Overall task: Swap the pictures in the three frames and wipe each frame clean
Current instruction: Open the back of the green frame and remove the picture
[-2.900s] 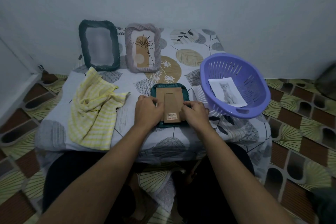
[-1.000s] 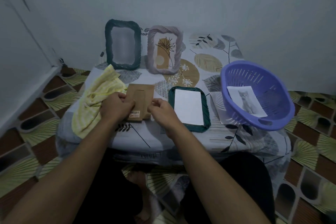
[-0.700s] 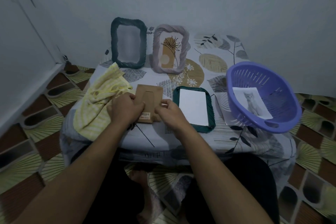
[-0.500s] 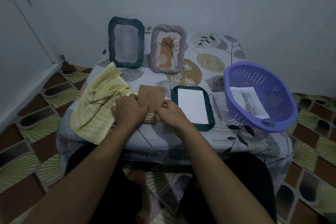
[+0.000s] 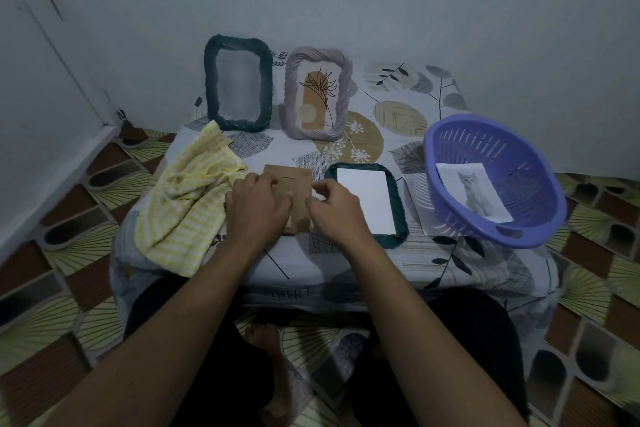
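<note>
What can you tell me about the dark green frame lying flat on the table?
The dark green frame lies flat on the table near its front edge, between the brown backing board and the purple basket. Its rim looks woven or rope-like, with rounded corners. A white sheet fills its opening. The right hand hides part of its left rim; contact is unclear.

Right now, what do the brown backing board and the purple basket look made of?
Backing board: likely matte cardboard or fibreboard, flat uniform brown with a cut stand flap. Purple basket: apparently moulded plastic, smooth, slightly glossy, with slotted walls.
</note>
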